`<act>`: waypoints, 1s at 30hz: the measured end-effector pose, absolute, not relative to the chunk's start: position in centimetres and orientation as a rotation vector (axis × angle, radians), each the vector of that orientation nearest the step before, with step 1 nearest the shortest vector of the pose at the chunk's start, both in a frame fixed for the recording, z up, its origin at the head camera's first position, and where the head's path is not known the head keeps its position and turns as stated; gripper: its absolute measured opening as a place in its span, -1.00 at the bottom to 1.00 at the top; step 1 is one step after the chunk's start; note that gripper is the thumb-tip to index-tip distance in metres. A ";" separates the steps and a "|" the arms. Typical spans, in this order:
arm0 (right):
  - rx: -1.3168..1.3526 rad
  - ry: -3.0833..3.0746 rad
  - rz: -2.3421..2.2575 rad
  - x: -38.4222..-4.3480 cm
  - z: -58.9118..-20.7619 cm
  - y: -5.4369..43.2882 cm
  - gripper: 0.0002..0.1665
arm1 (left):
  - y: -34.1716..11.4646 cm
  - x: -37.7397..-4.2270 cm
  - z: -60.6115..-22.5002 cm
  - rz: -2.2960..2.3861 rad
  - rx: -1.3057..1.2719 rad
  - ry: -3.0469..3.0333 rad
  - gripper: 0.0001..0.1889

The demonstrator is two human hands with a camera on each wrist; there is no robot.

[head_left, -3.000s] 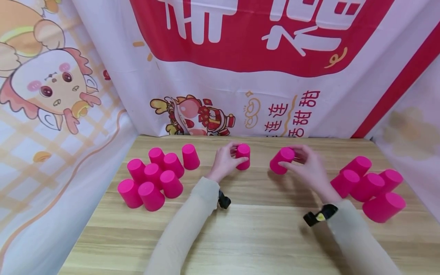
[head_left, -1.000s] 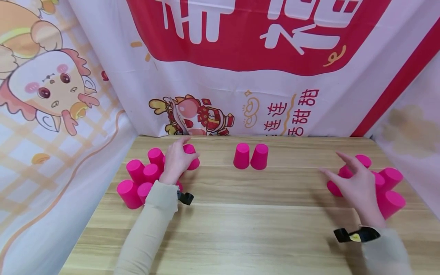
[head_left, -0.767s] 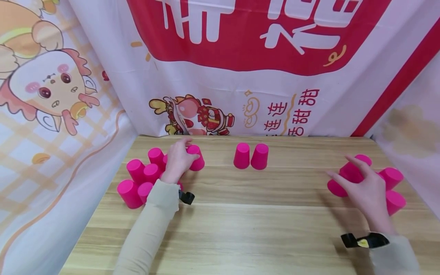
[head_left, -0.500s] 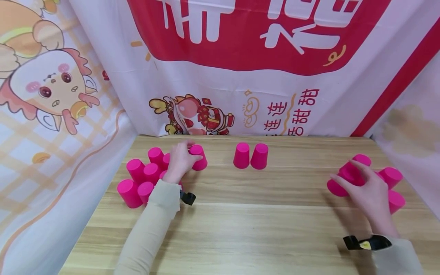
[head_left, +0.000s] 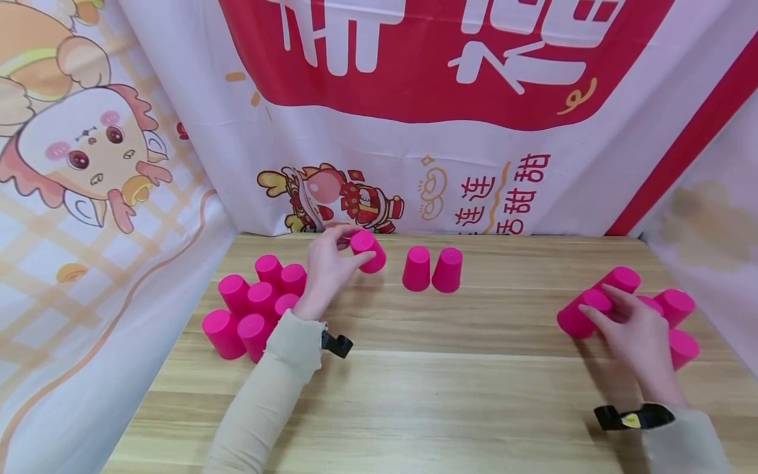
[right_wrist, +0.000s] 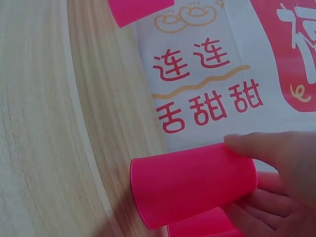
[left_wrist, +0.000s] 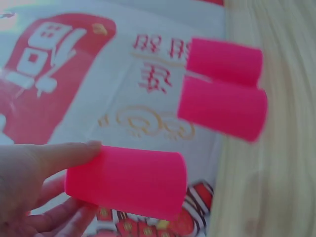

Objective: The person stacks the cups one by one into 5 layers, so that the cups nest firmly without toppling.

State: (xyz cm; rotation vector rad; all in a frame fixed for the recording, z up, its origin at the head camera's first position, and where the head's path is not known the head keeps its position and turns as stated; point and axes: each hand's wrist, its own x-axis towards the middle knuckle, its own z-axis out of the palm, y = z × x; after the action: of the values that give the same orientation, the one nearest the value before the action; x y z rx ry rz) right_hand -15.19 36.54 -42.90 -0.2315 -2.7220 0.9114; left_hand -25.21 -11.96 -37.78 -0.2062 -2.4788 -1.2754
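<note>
A light pinch and a level rim are probably serving best here, with space being left around the two standing cups (head_left: 417, 270) near the far edge of the table (head_left: 426, 408). The left hand (head_left: 326, 268) is holding a pink cup (left_wrist: 128, 182) above the tabletop, left of that pair, thumb opposing fingers; the right hand (head_left: 642, 339) is gripping another cup (right_wrist: 192, 185) toward the right edge, its wrist angling in from the near right side.

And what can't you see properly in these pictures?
Head view: a right-side cup, mostly behind the right hand.
Head view: a left-side cup, partly behind the left sleeve.
Right wrist view: upper cup, cut off by top edge.
Left wrist view: left hand, cut off by left edge.
</note>
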 end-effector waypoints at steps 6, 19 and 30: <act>-0.227 -2.722 0.891 -15.2 -43.0 37.1 -0.13 | -8.5 -25.9 -36.0 -1.355 -0.380 -2.380 -0.45; -0.198 -2.714 0.888 -15.4 -42.9 37.0 -0.14 | -0.3 -29.5 -34.7 -1.494 -0.565 -2.439 -0.47; -0.205 -2.723 0.889 -15.5 -43.1 37.1 -0.13 | 3.8 -30.5 -37.9 -1.300 -0.664 -2.623 -0.45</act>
State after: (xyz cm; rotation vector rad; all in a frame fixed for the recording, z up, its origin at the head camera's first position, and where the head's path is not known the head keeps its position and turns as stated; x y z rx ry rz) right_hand -15.50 37.13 -43.08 -0.2054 -2.7232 0.8890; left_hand -30.50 3.85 -37.87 -0.6641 -2.6231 -1.2996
